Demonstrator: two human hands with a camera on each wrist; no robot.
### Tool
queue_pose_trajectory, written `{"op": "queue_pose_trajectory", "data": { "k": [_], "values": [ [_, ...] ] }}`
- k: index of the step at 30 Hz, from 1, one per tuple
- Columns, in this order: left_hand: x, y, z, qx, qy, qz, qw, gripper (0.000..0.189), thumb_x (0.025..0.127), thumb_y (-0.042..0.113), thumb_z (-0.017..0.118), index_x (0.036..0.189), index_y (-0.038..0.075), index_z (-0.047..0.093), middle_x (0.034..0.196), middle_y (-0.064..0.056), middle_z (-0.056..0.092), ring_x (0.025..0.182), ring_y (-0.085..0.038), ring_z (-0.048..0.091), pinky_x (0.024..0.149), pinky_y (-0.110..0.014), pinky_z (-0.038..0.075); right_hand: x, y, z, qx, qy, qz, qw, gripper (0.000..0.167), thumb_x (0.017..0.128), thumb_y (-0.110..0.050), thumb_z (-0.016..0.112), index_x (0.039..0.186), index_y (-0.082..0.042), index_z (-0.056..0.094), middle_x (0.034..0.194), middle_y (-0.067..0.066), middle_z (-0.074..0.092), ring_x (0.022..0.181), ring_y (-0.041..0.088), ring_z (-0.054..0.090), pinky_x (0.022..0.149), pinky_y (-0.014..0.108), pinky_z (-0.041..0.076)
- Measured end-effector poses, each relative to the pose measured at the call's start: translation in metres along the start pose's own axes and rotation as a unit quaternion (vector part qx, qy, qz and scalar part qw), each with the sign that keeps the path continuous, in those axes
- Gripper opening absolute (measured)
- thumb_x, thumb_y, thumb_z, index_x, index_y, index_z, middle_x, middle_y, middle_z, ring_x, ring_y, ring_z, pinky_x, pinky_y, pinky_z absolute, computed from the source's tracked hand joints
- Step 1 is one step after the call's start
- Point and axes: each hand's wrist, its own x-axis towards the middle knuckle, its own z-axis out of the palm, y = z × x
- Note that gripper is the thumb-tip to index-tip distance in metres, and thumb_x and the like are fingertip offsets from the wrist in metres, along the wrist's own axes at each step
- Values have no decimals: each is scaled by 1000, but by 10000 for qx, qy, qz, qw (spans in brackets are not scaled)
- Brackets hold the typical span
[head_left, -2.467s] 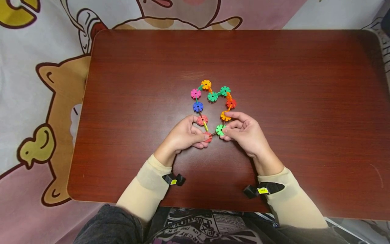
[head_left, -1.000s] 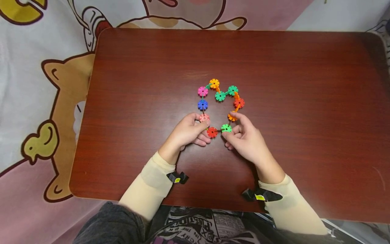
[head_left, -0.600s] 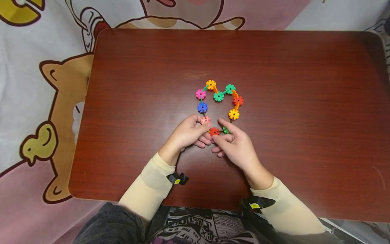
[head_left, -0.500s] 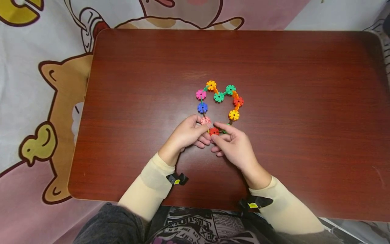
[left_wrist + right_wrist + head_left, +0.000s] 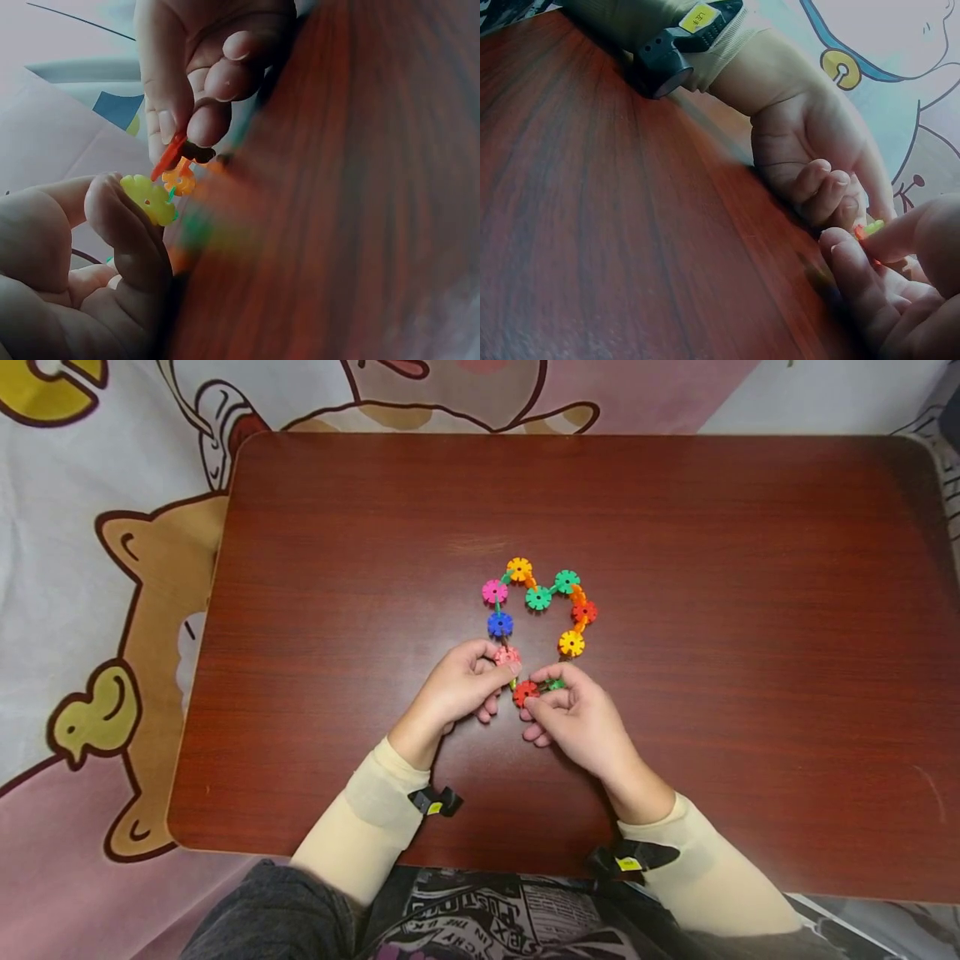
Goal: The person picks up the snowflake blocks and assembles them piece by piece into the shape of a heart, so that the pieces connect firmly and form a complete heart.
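Note:
A chain of colourful plastic snowflake discs lies in a heart-like loop on the table, near the middle of the head view. My left hand [image 5: 468, 689] pinches the salmon-pink disc [image 5: 507, 657] at the loop's lower left. A yellow disc [image 5: 148, 199], largely hidden in the head view, sits by my left fingers and joins the pink disc to the red disc [image 5: 525, 693]. That red disc is pinched between thumb and fingers of my right hand [image 5: 573, 714]. Behind the right fingers, the green disc [image 5: 556, 685] is partly covered.
The loop's far side holds a blue disc [image 5: 500, 625], a magenta disc [image 5: 494, 592], an upper orange disc [image 5: 519, 569] and several others. Both wrists carry black strapped cameras. The brown table [image 5: 337, 568] has a cartoon-print cloth [image 5: 75, 610] along its left and far sides.
My right hand has shifted left from the green disc to the red one. My left hand has gone from the red disc to the salmon-pink one. Lately the red disc has moved slightly nearer me.

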Motion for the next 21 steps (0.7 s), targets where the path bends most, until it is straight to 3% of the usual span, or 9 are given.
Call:
{"op": "queue_pose_trajectory", "data": {
  "k": [4,14,21],
  "values": [
    [-1,-1,0,14,22,34,10000,20,101,18,75,103,2,63,64,-6,59,43,-12,55,39,-25,52,-1,0,-1,-170,-116,-65,9998,28,101,-7,74,123,2,60,86,17,77,69,26,77,59,37,66],
    [-3,-1,4,8,171,78,9998,20,98,18,81,102,3,68,76,-10,69,54,-15,67,42,-26,55,-2,-2,-2,-113,-152,-114,9998,25,101,-4,74,122,2,62,87,18,78,73,27,79,60,39,67],
    [-4,-4,6,15,313,139,9994,19,95,18,84,99,3,73,84,-10,73,63,-17,72,54,-32,64,-2,-1,-3,-40,-143,-106,9998,25,101,-2,72,123,4,62,89,20,78,73,26,79,61,38,67]
  ]
}}
